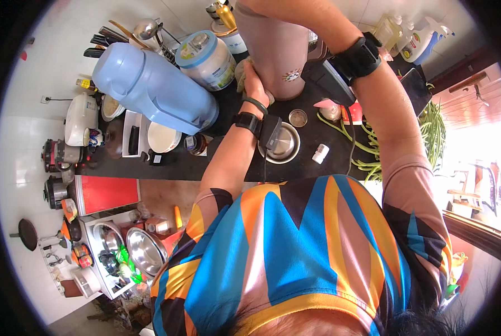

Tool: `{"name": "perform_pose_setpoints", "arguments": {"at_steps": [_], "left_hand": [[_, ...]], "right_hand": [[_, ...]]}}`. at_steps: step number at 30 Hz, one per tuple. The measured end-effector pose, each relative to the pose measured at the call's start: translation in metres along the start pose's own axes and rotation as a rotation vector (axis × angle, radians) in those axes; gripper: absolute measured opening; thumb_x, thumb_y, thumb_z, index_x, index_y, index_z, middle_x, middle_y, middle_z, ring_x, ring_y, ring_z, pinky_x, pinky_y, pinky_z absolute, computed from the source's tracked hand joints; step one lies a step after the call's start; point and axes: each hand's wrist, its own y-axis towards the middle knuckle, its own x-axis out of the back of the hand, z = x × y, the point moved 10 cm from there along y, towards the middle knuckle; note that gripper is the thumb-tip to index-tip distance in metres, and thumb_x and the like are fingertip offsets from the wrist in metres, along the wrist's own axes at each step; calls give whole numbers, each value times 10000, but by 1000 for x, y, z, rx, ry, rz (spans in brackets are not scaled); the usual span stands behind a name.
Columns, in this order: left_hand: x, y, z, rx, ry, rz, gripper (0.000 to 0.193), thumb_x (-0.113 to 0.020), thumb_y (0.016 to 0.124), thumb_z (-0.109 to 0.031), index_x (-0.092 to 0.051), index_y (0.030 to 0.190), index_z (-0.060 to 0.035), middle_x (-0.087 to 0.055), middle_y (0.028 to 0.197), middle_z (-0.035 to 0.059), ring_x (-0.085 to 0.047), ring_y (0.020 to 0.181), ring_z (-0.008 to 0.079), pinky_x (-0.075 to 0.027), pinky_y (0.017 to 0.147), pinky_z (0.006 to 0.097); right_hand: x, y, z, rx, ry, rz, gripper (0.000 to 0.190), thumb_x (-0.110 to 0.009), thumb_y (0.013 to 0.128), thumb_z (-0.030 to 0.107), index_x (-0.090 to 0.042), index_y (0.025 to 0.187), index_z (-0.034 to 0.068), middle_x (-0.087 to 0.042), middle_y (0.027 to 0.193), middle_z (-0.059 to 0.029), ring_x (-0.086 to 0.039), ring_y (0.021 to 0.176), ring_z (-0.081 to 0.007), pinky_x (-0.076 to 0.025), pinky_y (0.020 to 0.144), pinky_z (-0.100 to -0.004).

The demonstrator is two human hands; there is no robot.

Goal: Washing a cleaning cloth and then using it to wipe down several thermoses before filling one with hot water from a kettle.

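Note:
A pinkish-brown vacuum flask with a small printed figure stands on the dark countertop. Low at its left side is my left hand, with a greenish cloth between it and the flask's base. My right forearm reaches across the flask's top; the right hand lies beyond the upper picture edge, out of view. Left of the flask, a large light-blue thermos leans in the picture beside a blue-lidded jar. Nearer to me are a metal bowl, a small round metal lid and a white bottle.
Green beans lie at the right of the counter, near a red paper cup. Spray and detergent bottles stand at the back right. A white bowl and a white rice cooker are at the left. Cables hang from both wrist devices.

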Motion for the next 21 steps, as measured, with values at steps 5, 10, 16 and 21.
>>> {"name": "perform_pose_setpoints", "arguments": {"at_steps": [5,10,16,21], "left_hand": [[-10,-15,-16,-31,-61,-46,429,-362,957,-428,-548,1149,-93,-571,1210,41,-540,1071,184,-412,953,347],[-78,-81,-84,-326,-173,362,355,-512,781,103,-412,1119,59,-549,1026,111,-535,959,192,-448,851,308],[-89,-95,-111,-631,99,241,357,-457,943,-228,-449,1228,-14,-508,1178,45,-460,1081,155,-369,966,293],[-88,-50,-91,-382,-168,247,509,-422,955,-455,-476,1248,-42,-517,1242,35,-512,1094,174,-418,939,316]], "right_hand": [[-2,-3,3,12,-27,16,240,-548,805,212,-601,974,50,-613,915,-194,-593,819,-410,-487,730,-481],[0,-7,-6,-38,-64,10,235,-542,818,203,-588,971,30,-606,923,-209,-592,824,-420,-487,726,-496],[1,-1,-2,11,-55,192,329,-558,815,248,-564,1064,33,-602,966,-224,-593,853,-433,-484,740,-504],[-2,-4,-19,77,-146,500,595,-564,780,352,-464,1305,91,-583,1067,-225,-588,912,-426,-476,806,-480]]}}
